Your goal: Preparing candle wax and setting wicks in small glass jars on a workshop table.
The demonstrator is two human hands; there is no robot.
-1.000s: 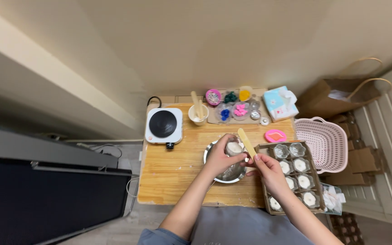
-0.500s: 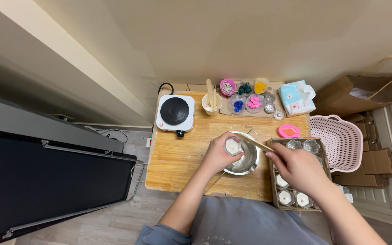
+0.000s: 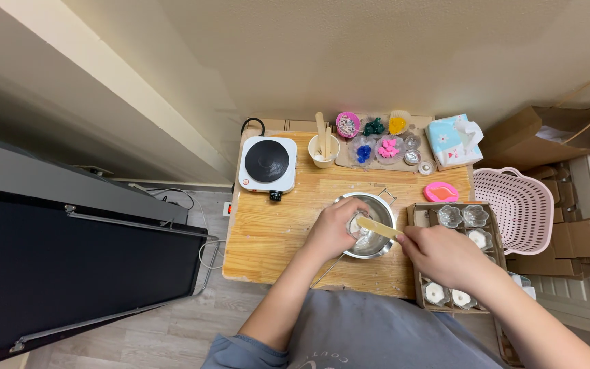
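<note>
While left hand (image 3: 332,229) fingers grip small glass cup (image 3: 358,224) over steel bowl (image 3: 377,240), right hand (image 3: 442,254) fingers pinch wooden stick (image 3: 377,227).

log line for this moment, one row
left hand: holds small glass cup over metal bowl | right hand: wooden stick in cup

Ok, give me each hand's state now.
Left hand: closed around a small glass jar over the metal pot.
Right hand: gripping a wooden stick.

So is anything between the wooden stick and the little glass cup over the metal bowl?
Nothing visible. The right hand holds the wooden stick, whose tip already reaches the glass cup held by the left hand over the metal bowl.
</note>
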